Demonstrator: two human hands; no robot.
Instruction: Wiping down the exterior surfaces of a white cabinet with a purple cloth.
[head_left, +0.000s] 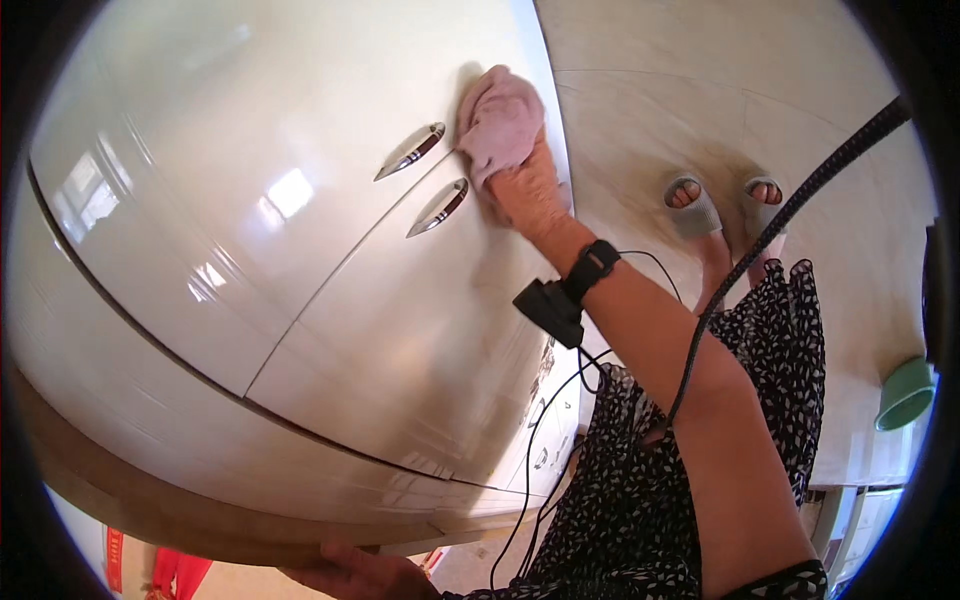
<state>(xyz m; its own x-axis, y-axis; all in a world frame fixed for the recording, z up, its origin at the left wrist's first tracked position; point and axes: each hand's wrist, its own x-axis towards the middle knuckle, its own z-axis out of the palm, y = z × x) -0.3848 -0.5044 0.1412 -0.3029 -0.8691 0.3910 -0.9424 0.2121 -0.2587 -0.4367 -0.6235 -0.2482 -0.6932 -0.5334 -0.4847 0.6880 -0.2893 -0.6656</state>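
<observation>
A crumpled pink cloth (501, 124) is pressed against a glossy white cabinet door (420, 330), near the door's edge. My right hand (526, 187) is on the cloth, which covers most of the fingers. Just left of it are two curved metal handles, an upper handle (411, 152) and a lower handle (439, 208), one on each side of the seam between the doors. At the bottom of the view, my left hand (364, 574) grips the brown board edge (285, 551) of the cabinet; its fingers are partly hidden.
A black strap with a boxy device (551, 311) sits on my right wrist, trailing thin cables. A thick braided cable (780, 217) crosses above my right forearm. My sandalled feet (694, 206) stand on the tiled floor (645, 105). A green tub (906, 394) is at far right; red fabric (180, 574) hangs lower left.
</observation>
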